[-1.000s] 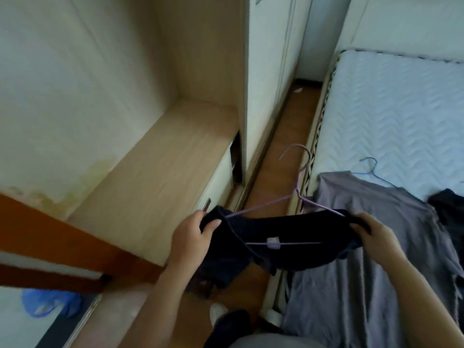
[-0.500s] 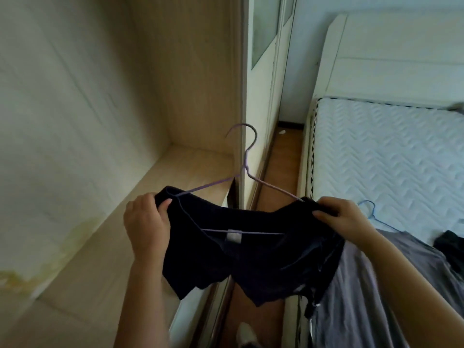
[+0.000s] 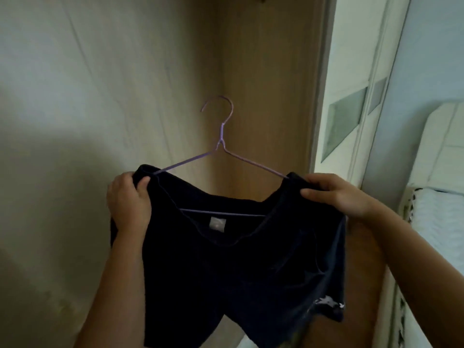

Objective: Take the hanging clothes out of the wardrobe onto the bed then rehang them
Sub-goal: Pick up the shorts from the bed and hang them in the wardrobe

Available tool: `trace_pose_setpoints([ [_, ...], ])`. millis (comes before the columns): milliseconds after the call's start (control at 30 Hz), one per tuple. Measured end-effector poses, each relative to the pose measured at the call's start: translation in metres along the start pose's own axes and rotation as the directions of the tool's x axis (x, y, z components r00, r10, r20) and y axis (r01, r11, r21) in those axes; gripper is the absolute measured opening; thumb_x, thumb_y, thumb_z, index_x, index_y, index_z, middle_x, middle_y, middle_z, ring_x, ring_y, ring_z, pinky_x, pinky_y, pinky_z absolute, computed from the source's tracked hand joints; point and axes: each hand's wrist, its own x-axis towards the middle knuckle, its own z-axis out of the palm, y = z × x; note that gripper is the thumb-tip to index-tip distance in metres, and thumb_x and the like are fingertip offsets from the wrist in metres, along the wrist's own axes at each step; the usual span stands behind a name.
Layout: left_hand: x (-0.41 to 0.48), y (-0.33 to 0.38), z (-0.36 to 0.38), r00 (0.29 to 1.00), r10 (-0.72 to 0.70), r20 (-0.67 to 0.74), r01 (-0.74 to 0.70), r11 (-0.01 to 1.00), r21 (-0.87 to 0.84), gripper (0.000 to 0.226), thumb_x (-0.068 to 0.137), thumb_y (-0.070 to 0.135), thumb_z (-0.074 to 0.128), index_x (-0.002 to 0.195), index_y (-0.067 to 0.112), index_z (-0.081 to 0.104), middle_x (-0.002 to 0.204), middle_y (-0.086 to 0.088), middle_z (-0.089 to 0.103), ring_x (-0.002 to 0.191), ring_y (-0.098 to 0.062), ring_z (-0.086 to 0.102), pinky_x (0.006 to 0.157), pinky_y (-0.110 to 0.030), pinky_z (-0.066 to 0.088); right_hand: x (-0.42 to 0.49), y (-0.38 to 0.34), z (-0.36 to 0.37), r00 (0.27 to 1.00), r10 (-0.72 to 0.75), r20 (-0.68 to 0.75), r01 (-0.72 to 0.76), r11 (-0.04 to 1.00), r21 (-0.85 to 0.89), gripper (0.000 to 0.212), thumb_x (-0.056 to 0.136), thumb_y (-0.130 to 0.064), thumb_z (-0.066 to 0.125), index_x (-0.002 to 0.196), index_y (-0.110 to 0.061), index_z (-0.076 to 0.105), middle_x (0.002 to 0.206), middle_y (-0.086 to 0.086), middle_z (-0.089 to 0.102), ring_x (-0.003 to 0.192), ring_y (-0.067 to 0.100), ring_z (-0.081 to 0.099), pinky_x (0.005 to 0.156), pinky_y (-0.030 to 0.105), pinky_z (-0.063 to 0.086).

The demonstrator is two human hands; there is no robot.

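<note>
A black T-shirt [image 3: 241, 267] hangs on a thin purple wire hanger [image 3: 221, 141], held up in front of the open wardrobe [image 3: 125, 96]. My left hand [image 3: 129, 199] grips the shirt's left shoulder over the hanger end. My right hand [image 3: 336, 194] pinches the right shoulder in the same way. The hanger's hook points up and to the left, free of any rail. The wardrobe's pale wooden inner walls fill the background; no rail shows. A strip of the bed [image 3: 437, 222] with its white quilted mattress lies at the right edge.
A white wardrobe door [image 3: 351, 96] with glass panels stands to the right of the open compartment. The white padded headboard [image 3: 442, 146] rises behind the mattress. A narrow band of wooden floor [image 3: 364, 285] runs between wardrobe and bed.
Both hands have lifted the black shirt on its hanger from low beside the bed up to chest height, and my view has swung up and left into the wardrobe.
</note>
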Motion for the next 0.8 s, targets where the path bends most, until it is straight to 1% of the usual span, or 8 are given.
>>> trace_pose_setpoints([
  [100,0.033,0.007,0.003,1.0,0.002,-0.013,-0.001,1.0,0.028,0.033,0.092,0.021,0.048,0.104,-0.009,0.054,0.105,-0.033,0.056,0.1,-0.045,0.05,0.083,-0.049,0.038,0.032,-0.008,-0.018,0.98,0.002,0.2,-0.051,0.969,0.242,0.077,0.048,-0.046,0.085,0.105,0.001,0.062,0.094,0.013,0.07,0.085,0.029,0.067,0.07,0.028,0.057],
  [167,0.051,0.007,0.001,0.999,-0.037,-0.011,0.037,0.998,0.046,0.034,0.092,0.023,0.048,0.104,-0.008,0.055,0.105,-0.032,0.056,0.1,-0.044,0.05,0.082,-0.047,0.039,0.054,-0.015,-0.02,0.978,-0.019,0.209,-0.054,0.94,0.336,0.087,0.042,-0.043,0.087,0.108,0.006,0.059,0.095,0.02,0.066,0.082,0.03,0.067,0.068,0.03,0.057],
  [300,0.072,0.003,-0.018,0.992,-0.126,0.019,0.124,0.989,0.078,0.034,0.092,0.027,0.049,0.109,-0.001,0.054,0.111,-0.026,0.056,0.104,-0.039,0.051,0.085,-0.044,0.042,0.092,-0.036,-0.005,0.985,-0.055,0.165,-0.039,0.853,0.52,0.061,0.047,-0.032,0.084,0.093,0.003,0.064,0.08,0.018,0.067,0.062,0.023,0.068,0.054,0.027,0.057],
  [400,0.071,0.012,-0.051,0.983,-0.175,-0.051,0.177,0.983,0.042,0.037,0.089,0.022,0.053,0.121,0.002,0.05,0.124,-0.021,0.051,0.116,-0.035,0.047,0.095,-0.04,0.039,0.11,-0.064,0.02,0.983,-0.067,0.17,-0.039,0.832,0.554,0.021,0.077,-0.017,0.063,0.088,0.001,0.064,0.071,0.014,0.069,0.056,0.021,0.068,0.051,0.024,0.056],
  [500,0.056,0.041,-0.095,0.983,-0.044,-0.181,0.049,0.999,0.023,0.035,0.088,0.018,0.055,0.12,0.005,0.053,0.124,-0.016,0.053,0.118,-0.03,0.048,0.098,-0.03,0.034,0.128,-0.086,0.049,0.986,-0.078,0.145,-0.012,0.845,0.535,0.018,0.087,-0.014,0.054,0.086,0.002,0.064,0.067,0.012,0.07,0.054,0.021,0.067,0.048,0.025,0.055],
  [633,0.034,0.081,-0.152,0.949,0.172,-0.263,-0.148,0.983,0.108,0.039,0.082,0.03,0.046,0.115,0.013,0.058,0.118,-0.003,0.058,0.112,-0.014,0.048,0.087,-0.009,0.025,0.137,-0.119,0.087,0.982,-0.155,0.108,0.069,0.827,0.557,0.022,0.089,-0.015,0.055,0.074,-0.001,0.063,0.053,0.008,0.067,0.044,0.018,0.064,0.042,0.02,0.051],
  [700,0.026,0.096,-0.176,0.932,0.236,-0.276,-0.194,0.966,0.17,0.043,0.082,0.038,0.041,0.115,0.015,0.057,0.117,0.001,0.057,0.109,-0.006,0.043,0.087,-0.008,0.025,0.136,-0.136,0.102,0.98,-0.187,0.07,0.114,0.812,0.573,0.022,0.089,-0.016,0.056,0.076,-0.001,0.064,0.056,0.009,0.067,0.046,0.019,0.064,0.044,0.022,0.052],
  [800,0.013,0.115,-0.208,0.897,0.319,-0.308,-0.237,0.932,0.274,0.041,0.083,0.036,0.039,0.113,0.015,0.058,0.114,-0.001,0.059,0.105,-0.007,0.044,0.088,-0.012,0.028,0.13,-0.163,0.119,0.97,-0.241,0.022,0.179,0.777,0.603,0.022,0.09,-0.016,0.054,0.079,0.001,0.063,0.056,0.009,0.066,0.045,0.019,0.063,0.043,0.022,0.051],
])
